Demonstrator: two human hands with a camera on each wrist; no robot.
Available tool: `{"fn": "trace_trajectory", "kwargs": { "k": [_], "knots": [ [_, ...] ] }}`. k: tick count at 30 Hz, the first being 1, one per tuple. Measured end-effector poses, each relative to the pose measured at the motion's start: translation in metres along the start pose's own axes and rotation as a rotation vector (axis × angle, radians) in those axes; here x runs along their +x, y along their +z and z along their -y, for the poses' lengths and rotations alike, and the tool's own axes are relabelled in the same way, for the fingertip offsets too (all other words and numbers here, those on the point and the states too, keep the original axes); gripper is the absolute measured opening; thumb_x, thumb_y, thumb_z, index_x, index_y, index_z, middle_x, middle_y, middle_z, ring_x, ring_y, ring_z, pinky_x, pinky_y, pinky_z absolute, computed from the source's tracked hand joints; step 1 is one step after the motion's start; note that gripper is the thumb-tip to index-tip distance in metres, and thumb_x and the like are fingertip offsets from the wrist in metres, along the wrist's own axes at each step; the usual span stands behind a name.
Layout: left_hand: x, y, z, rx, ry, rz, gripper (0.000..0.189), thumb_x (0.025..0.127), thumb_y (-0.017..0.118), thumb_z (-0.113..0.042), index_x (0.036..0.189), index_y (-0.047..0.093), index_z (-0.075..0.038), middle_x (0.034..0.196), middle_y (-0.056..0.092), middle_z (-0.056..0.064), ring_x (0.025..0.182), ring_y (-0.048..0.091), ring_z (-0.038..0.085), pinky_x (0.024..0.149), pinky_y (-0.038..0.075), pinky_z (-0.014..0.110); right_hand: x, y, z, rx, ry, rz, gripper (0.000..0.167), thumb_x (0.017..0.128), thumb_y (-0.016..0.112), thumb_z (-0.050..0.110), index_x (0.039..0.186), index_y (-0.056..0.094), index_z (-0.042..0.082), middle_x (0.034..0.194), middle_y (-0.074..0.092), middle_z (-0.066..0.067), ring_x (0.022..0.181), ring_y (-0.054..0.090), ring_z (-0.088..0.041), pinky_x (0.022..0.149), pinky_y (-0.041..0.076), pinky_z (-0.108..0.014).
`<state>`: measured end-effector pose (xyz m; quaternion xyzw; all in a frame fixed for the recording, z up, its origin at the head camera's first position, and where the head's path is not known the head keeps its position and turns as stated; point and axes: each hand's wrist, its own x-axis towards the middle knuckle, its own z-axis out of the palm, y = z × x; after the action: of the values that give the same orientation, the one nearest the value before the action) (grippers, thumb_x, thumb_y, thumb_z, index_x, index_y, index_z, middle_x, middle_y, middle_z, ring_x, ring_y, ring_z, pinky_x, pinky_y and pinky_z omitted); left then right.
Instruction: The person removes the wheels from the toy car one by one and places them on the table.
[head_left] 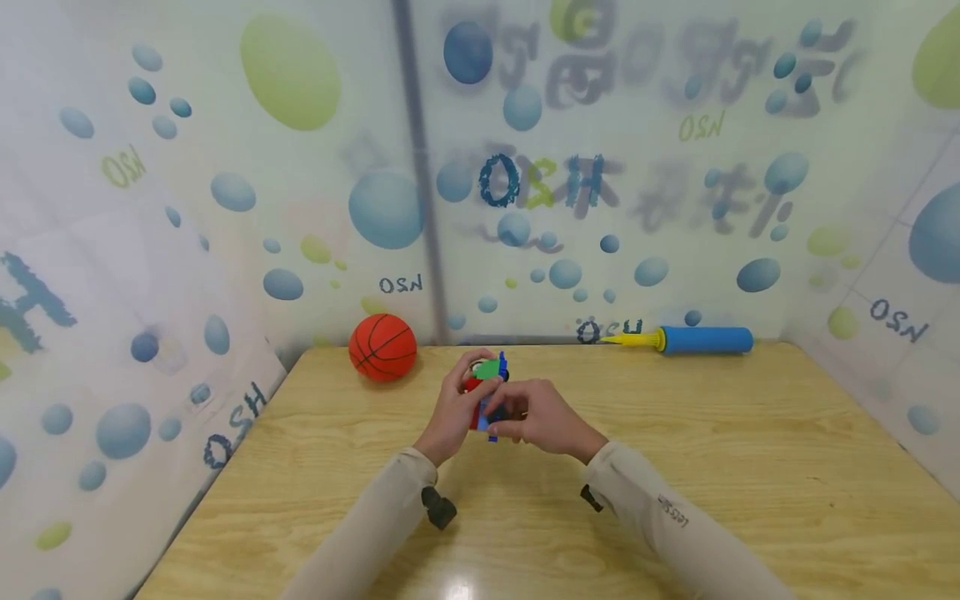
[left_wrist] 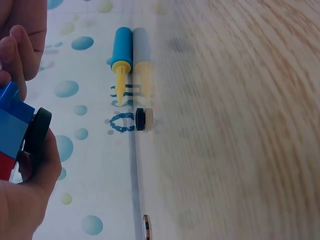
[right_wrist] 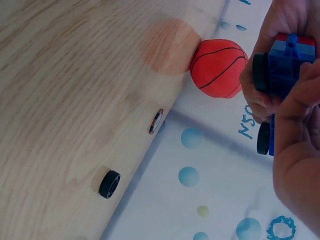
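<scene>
My left hand [head_left: 450, 414] grips a toy block car [head_left: 487, 369] with green, red and blue parts, tilted on its side above the table. In the right wrist view, the blue underside [right_wrist: 282, 75] shows, with black wheels, one of them a wheel [right_wrist: 260, 72] by the left fingers. My right hand [head_left: 551, 415] is at the car's near side, its thumb and curled fingers pinching the lower part; the exact contact is partly hidden. A loose black wheel [right_wrist: 110, 184] stands on the table beyond the hands, and a thin round disc [right_wrist: 156, 121] lies near it.
An orange-red basketball [head_left: 382, 348] sits at the table's back left. At the back right lies a blue hand pump [head_left: 705, 340] with a yellow nozzle. Patterned panels [head_left: 480, 275] rise behind and on both sides of the wooden table [head_left: 525, 533].
</scene>
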<state>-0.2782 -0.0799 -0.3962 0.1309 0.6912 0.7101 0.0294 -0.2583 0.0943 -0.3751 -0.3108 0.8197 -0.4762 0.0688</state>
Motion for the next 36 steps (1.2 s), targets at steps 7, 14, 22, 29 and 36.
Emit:
{"fn": "trace_trajectory", "kwargs": {
  "k": [7, 14, 22, 29, 36],
  "knots": [
    [-0.003, 0.003, -0.001, 0.028, 0.019, 0.002, 0.034, 0.100, 0.060, -0.017, 0.133, 0.052, -0.020, 0.113, 0.065, 0.016, 0.094, 0.062, 0.018, 0.076, 0.057, 0.029, -0.002, -0.001, 0.000, 0.048, -0.020, 0.001, 0.014, 0.087, 0.077, 0.011, 0.095, 0.067, 0.007, 0.068, 0.061, -0.008, 0.051, 0.059, -0.017, 0.052, 0.055, -0.032],
    [-0.004, 0.008, -0.002, 0.048, 0.049, -0.021, 0.032, 0.100, 0.062, -0.019, 0.130, 0.054, -0.022, 0.111, 0.065, 0.015, 0.094, 0.060, 0.018, 0.077, 0.055, 0.028, -0.005, 0.000, -0.001, 0.055, -0.020, -0.029, 0.014, 0.086, 0.078, 0.009, 0.094, 0.067, 0.006, 0.067, 0.061, -0.010, 0.050, 0.058, -0.011, 0.053, 0.055, -0.031],
    [-0.002, 0.008, -0.001, 0.054, 0.061, -0.029, 0.031, 0.100, 0.061, -0.018, 0.130, 0.054, -0.022, 0.109, 0.066, 0.015, 0.093, 0.061, 0.018, 0.076, 0.055, 0.029, -0.003, 0.000, 0.004, 0.080, 0.045, -0.035, 0.016, 0.085, 0.079, 0.008, 0.094, 0.067, 0.003, 0.069, 0.063, -0.011, 0.053, 0.060, -0.026, 0.052, 0.054, -0.030],
    [-0.001, 0.007, 0.001, 0.061, 0.053, -0.020, 0.032, 0.100, 0.061, -0.018, 0.130, 0.054, -0.024, 0.112, 0.066, 0.016, 0.094, 0.061, 0.018, 0.076, 0.056, 0.029, -0.003, 0.001, 0.000, 0.055, 0.047, -0.047, 0.013, 0.086, 0.078, 0.007, 0.091, 0.066, 0.005, 0.068, 0.065, -0.009, 0.050, 0.058, -0.016, 0.050, 0.055, -0.030],
    [0.005, 0.007, 0.008, 0.095, 0.006, -0.060, 0.034, 0.100, 0.062, -0.022, 0.132, 0.053, -0.026, 0.120, 0.062, 0.017, 0.099, 0.060, 0.021, 0.076, 0.057, 0.028, -0.005, 0.005, -0.001, -0.128, -0.069, -0.107, 0.014, 0.083, 0.079, 0.003, 0.084, 0.066, 0.007, 0.071, 0.068, -0.007, 0.054, 0.055, -0.005, 0.053, 0.054, -0.025]
  ]
}}
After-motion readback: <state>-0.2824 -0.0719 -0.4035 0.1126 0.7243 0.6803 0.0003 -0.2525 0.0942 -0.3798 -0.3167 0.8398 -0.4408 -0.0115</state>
